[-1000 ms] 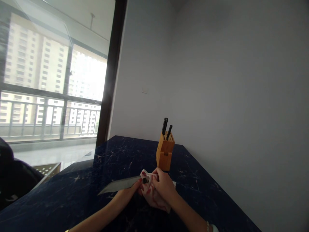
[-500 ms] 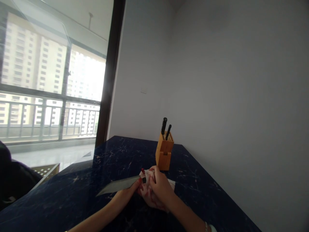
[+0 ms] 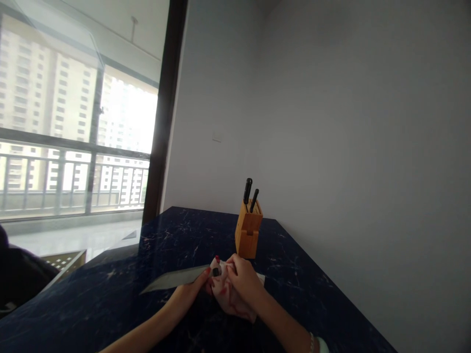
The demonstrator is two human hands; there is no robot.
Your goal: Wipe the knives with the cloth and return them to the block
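A large kitchen knife (image 3: pixel 172 280) lies across my hands, its wide blade pointing left over the table. My left hand (image 3: pixel 194 288) pinches it at the base of the blade, beside the dark end of the handle. A white cloth (image 3: pixel 235 303) with red marks is bunched around the rest of the handle and hides most of it. Pressed onto that cloth are the bent fingers of my right hand (image 3: pixel 243 277), closed on the cloth with the handle under it. A small red spot shows at the cloth's upper edge; I cannot tell what it is.
Behind my hands stands a wooden knife block (image 3: pixel 246 242) with two black-handled knives (image 3: pixel 248 191) in it. The dark blue marbled table (image 3: pixel 198 225) meets a grey wall at the right. A dark object and a perforated seat are at the left, near the window.
My view has shifted slightly, so everything sits a little further left. The hands keep hold of the knife and cloth, and the fingers of the right hand have moved slightly on the cloth.
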